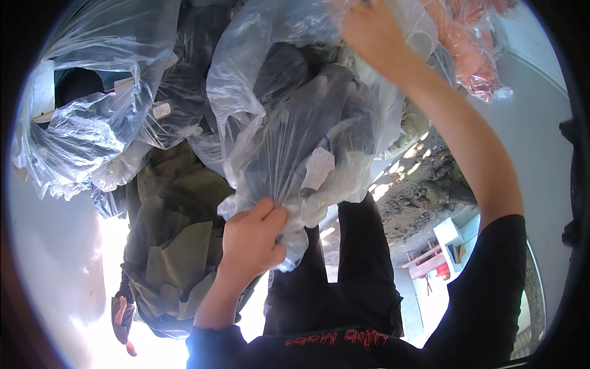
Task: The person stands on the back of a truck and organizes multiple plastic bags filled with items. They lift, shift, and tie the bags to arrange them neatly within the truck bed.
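A large clear plastic bag point(289, 154) hangs in front of me, with dark cloth-like bundles point(332, 101) inside it. Through the film a small white paper tag point(319, 168) shows near the lower part. My left hand point(252, 237) is closed around the bag's gathered lower end, bunching the plastic in its fingers. Up at the top edge, my right hand point(372, 31) reaches to the bag's upper right rim with curled fingers. Its fingertips are partly cut off and blurred, so its grip is hard to make out.
Another clear bag point(98, 135) with dark contents hangs at the left. Below it is a heap of olive-green cloth point(178, 246). Orange material in plastic point(470, 55) hangs upper right. A person point(123, 317) shows at lower left, and a white shelf-like unit point(452, 243) at right.
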### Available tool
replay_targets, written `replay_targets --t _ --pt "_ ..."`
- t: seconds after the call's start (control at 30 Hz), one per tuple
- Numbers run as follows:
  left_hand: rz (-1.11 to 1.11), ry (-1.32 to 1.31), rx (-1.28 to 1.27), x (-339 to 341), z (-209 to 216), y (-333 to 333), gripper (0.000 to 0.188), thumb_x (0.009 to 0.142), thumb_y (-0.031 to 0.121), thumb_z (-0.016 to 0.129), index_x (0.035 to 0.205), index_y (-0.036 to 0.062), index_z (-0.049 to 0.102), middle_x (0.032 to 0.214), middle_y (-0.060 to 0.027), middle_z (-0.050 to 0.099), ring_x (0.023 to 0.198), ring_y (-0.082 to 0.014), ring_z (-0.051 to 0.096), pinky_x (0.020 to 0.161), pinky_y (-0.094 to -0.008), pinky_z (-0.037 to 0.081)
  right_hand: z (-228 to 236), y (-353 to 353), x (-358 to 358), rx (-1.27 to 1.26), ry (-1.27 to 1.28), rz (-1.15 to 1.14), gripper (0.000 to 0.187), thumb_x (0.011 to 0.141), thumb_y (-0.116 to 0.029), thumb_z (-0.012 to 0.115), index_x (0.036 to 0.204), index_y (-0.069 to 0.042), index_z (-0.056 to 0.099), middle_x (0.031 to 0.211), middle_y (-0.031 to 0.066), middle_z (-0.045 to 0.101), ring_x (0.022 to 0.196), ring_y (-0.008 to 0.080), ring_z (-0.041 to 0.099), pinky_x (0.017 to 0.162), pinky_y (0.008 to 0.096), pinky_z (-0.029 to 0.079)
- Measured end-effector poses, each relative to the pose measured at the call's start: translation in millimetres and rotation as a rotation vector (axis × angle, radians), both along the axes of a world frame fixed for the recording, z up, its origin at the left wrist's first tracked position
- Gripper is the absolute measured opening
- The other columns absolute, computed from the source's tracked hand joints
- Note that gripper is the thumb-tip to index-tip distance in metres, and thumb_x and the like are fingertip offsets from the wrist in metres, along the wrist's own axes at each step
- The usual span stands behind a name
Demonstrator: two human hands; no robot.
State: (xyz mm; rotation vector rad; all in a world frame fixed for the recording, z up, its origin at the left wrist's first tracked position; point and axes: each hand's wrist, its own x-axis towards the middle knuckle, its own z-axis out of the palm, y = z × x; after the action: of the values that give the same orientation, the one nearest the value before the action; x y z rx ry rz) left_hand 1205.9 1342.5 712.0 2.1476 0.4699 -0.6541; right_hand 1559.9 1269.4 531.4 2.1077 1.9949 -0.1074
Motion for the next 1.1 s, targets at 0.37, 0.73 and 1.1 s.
replay_targets --t 0.37,0.73,1.1 --pt "0.072 0.028 0.021 -25.0 35.6 5.1 0.027 0.05 0.012 0.063 0.076 0.0104 0.056 0.075 -0.0062 0.047 0.053 -0.0306 0.05 0.049 -0.0402 0.042 -72.6 -68.6 -5.4 -0.221 0.007 0.211 0.014 0.087 -0.017 0.066 0.097 -0.021 0.075 0.097 -0.0005 0.073 0.103 0.0158 0.066 0.101 0.0401 0.043" --pt "0.1 -0.023 -0.011 -25.8 24.6 -4.0 0.027 0.052 0.011 0.061 0.078 0.0091 0.056 0.076 -0.008 0.047 0.055 -0.0333 0.052 0.052 -0.0426 0.044 63.4 -42.4 19.9 -0.526 0.343 0.233 0.017 0.071 -0.012 0.074 0.082 0.0 0.075 0.111 0.0182 0.072 0.1 0.0379 0.07 0.088 0.0438 0.055" --pt "0.18 0.044 -0.006 -32.5 23.8 -4.1 0.028 0.05 0.014 0.059 0.076 0.0049 0.054 0.074 -0.0121 0.044 0.06 -0.0384 0.05 0.053 -0.0446 0.041 -132.7 -59.5 -74.9 -0.088 0.245 -0.189 0.017 0.087 -0.014 0.064 0.096 -0.009 0.077 0.099 0.0098 0.077 0.101 0.0317 0.072 0.093 0.0473 0.055"
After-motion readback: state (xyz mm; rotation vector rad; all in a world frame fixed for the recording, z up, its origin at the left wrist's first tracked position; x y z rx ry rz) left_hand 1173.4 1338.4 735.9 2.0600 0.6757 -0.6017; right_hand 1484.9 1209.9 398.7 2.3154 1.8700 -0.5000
